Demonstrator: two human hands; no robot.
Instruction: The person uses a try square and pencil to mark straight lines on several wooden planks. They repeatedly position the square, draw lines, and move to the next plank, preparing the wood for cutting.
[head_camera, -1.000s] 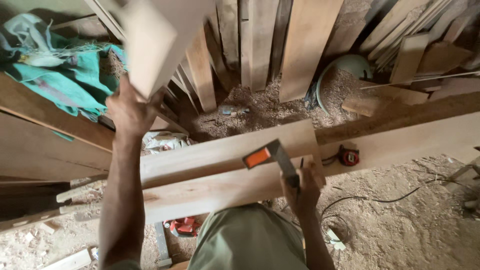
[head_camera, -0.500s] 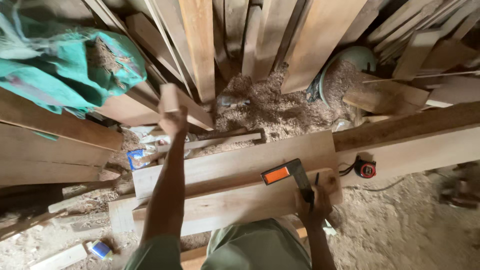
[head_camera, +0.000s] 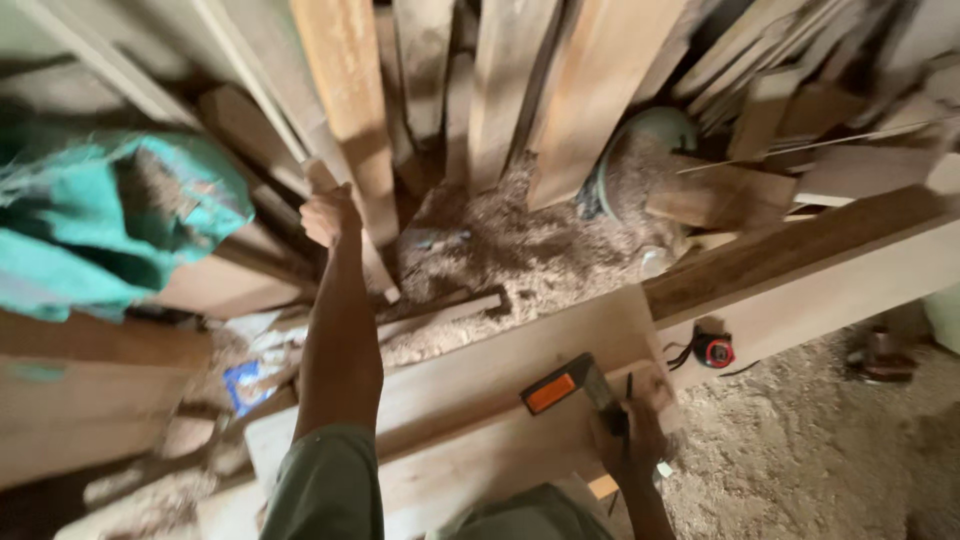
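The head camera looks down over a woodworking place covered with sawdust.

The left hand (head_camera: 328, 215) is stretched far forward, and its grip is closed around the lower end of a narrow wooden plank (head_camera: 345, 100). This plank leans upright among other boards (head_camera: 590, 90) that stand against the back. The arm crosses above the long pale board (head_camera: 500, 375), which lies flat across the lower middle of the picture.

The right hand (head_camera: 635, 435) rests near the right end of this pale board. Its grip is pressed on a try square (head_camera: 575, 385) with an orange and black handle, which lies flat on the board. A pencil (head_camera: 629, 388) seems to stand out beside the fingers, but this part is blurred.

Just beside the right end of the board, a small red and black tape measure (head_camera: 715, 350) lies near the long beam (head_camera: 800, 270) that runs to the right. A turquoise cloth (head_camera: 110, 220) hangs at the left side. A small blue packet (head_camera: 243, 385) lies in the sawdust under the left arm. Behind the boards a round greenish container (head_camera: 650, 140) is filled with sawdust.
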